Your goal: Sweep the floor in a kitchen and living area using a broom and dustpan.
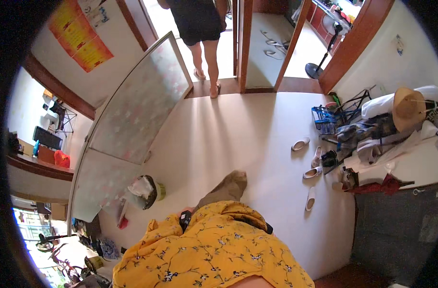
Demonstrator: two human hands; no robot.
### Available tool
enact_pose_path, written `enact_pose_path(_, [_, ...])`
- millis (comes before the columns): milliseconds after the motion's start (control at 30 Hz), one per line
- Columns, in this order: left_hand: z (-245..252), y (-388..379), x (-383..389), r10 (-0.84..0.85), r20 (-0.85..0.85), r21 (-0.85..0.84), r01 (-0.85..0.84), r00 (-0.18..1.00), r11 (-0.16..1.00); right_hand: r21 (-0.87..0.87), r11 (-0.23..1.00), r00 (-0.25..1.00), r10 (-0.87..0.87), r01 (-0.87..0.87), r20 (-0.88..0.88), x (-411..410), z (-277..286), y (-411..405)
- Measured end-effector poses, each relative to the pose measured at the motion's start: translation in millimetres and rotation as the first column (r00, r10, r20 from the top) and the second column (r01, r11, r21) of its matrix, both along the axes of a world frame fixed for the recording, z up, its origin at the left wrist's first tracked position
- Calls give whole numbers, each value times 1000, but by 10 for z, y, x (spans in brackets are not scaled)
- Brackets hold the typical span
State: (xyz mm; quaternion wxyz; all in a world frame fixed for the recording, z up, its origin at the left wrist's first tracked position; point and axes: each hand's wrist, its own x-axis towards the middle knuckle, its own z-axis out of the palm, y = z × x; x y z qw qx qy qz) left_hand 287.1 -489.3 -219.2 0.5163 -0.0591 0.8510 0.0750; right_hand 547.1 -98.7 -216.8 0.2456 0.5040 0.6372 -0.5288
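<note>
A sliver of my left hand (187, 209) shows beside my yellow floral top (219, 248), with a black band (185, 220) at the wrist. Its fingers are mostly hidden, and whether it holds anything cannot be made out. My right hand is out of view; a dark item (269, 228) pokes out at the right edge of the top. Below the hem, one brown trouser leg (222, 190) reaches forward over the pale floor (219, 144). Nearest to the left hand on the floor is a waste bin (160, 192) with a white liner.
A person in dark shorts (199, 21) stands in the doorway ahead, facing away. A patterned framed panel (136, 104) spans the left. Several pale shoes (310, 198) lie at right, beside a cluttered table (399, 176) bearing a straw hat (408, 109). A pedestal fan (314, 71) stands beyond.
</note>
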Motion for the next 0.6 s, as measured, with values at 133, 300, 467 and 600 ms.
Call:
enact_pose_path(133, [126,513,-622,-2,-12,14,3,1000,1000,4,999,999,-32,32,31,-445,111,444])
enact_pose_path(300, [272,978,-1182,11,-28,16,-10,1000,1000,5,999,998,-43,43,54,-936,154,1006])
enact_pose_path(467, [293,1422,-1377,72,-47,17,-71,996,997,0,1000,998,-14,14,59,-1470,136,1608])
enact_pose_path(600, [62,1895,-1417,112,-63,16,-111,992,994,-12,999,999,30,-30,42,-1832,4,2247])
